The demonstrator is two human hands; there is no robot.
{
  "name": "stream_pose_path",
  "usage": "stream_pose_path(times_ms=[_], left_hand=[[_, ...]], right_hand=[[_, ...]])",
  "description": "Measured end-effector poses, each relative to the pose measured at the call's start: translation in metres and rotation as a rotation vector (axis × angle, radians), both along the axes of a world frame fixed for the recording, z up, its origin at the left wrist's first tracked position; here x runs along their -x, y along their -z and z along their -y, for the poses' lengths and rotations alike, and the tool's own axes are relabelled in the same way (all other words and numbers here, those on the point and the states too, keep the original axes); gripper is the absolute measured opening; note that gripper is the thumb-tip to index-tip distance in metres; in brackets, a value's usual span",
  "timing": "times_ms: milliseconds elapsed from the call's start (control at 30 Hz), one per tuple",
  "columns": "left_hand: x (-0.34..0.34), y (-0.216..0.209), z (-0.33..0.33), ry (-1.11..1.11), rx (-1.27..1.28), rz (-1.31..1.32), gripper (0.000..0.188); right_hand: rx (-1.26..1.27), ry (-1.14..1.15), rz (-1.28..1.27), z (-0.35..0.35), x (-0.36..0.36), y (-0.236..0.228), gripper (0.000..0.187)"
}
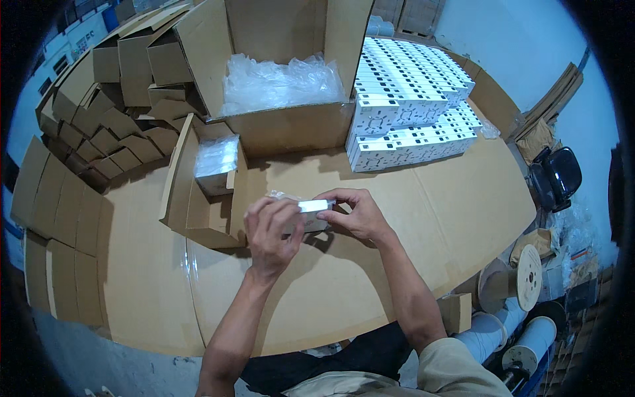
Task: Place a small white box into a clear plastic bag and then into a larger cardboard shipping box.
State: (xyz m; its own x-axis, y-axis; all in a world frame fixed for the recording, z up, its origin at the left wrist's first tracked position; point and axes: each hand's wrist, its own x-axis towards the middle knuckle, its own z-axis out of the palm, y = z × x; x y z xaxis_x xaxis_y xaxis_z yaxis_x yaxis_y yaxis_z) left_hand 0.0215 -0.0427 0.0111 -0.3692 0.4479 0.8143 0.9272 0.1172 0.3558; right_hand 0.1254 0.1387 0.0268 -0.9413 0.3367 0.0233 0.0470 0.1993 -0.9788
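Handling a small white box over the cardboard

From where I stand, the white box is up in front of the person, above the brown cardboard sheet that covers the worktop. The right hand has its right end pinched between thumb and fingers. The left hand is at the other end, fingers bent and blurred; I can't tell whether they grip the box or merely touch it. A bit of clear plastic shows just behind those fingers.

Just left of the hands sits an open carton, with plastic-wrapped packs in its far part. Beyond it, a larger open carton holds a crumpled heap of clear bags. To that one's right, many white boxes with dark markings are stacked in rows. Brown cartons crowd the left side, while a black chair and some spools stand off to the right.
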Motion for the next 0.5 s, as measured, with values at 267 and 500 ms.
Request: stream_pose_path(times_ms=[267,500], left_hand=[[0.004,-0.003,-0.002,0.100,0.121,0.029,0.028],[0.008,-0.002,0.001,0.221,0.086,0.603,0.027]], right_hand=[[-0.020,-0.019,-0.021,0.000,0.000,-0.002,0.027],[-0.058,-0.015,0.034,0.001,-0.002,-0.008,0.028]])
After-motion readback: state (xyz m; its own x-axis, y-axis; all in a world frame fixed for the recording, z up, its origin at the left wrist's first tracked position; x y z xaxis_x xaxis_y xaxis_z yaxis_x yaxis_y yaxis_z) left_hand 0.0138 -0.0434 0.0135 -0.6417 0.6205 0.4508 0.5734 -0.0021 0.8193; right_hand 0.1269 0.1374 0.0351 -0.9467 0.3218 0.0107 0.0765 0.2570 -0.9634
